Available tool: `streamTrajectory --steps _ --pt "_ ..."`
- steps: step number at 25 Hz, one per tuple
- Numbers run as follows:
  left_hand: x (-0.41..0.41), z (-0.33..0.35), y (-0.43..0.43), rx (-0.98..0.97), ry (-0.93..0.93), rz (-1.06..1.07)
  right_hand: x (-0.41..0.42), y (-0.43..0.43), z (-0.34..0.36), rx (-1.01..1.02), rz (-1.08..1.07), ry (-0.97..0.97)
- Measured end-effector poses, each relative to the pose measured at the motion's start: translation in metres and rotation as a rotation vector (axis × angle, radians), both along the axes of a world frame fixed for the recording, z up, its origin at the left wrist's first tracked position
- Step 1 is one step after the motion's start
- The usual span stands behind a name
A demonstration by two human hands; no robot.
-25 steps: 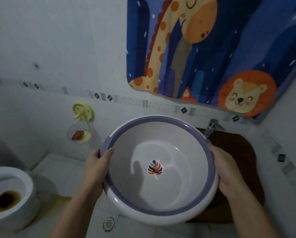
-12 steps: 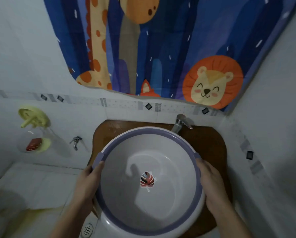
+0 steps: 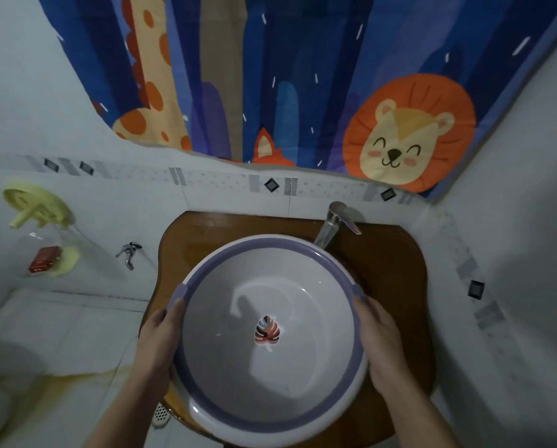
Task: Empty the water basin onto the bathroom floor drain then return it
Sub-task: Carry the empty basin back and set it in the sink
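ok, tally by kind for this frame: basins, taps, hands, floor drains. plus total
Basins: 1, the white basin with purple rim band
Taps: 2, the chrome faucet on the wooden counter and a small wall tap
Hands: 2, left hand and right hand, both on the rim
Floor drains: 1, floor drain
Total: 6

Between the fingers [image 3: 173, 313] of both hands sits a white basin [image 3: 303, 392] with a lilac band round its rim and a red, black and white striped leaf print [image 3: 267, 331] at its bottom. Beyond the fingertips the counter [image 3: 390, 263] is glossy brown, and the curtain [image 3: 270, 76] above is deep blue with white dashes, an orange-spotted giraffe, an orange fox and an orange-maned lion.
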State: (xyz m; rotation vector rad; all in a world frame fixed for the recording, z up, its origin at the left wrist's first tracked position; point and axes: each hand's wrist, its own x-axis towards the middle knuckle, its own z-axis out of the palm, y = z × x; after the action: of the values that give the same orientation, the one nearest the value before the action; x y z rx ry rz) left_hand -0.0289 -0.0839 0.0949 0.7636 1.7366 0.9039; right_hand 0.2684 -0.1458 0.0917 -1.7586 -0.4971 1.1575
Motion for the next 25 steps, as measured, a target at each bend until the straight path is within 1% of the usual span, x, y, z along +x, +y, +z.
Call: streamTrajectory --steps 4,8,11,15,20,25 --pt "-0.014 -0.016 0.01 -0.052 0.025 0.037 -0.015 0.014 -0.016 -0.079 0.016 -0.008" --pt "-0.022 -0.03 0.022 -0.117 0.014 -0.026 -0.022 0.024 -0.034 -0.14 0.011 -0.006" --pt "-0.019 -0.039 0.03 -0.115 0.039 -0.074 -0.019 0.03 -0.045 -0.191 -0.023 -0.018" --pt "-0.011 -0.05 0.045 -0.174 0.081 -0.204 -0.009 0.031 -0.054 -0.239 -0.093 -0.035" --pt "0.012 -0.065 0.066 -0.181 0.082 -0.361 0.009 0.032 -0.063 -0.279 -0.126 -0.021" --pt "0.033 -0.076 0.089 -0.24 -0.025 -0.485 0.029 0.045 -0.068 -0.342 -0.153 -0.001"
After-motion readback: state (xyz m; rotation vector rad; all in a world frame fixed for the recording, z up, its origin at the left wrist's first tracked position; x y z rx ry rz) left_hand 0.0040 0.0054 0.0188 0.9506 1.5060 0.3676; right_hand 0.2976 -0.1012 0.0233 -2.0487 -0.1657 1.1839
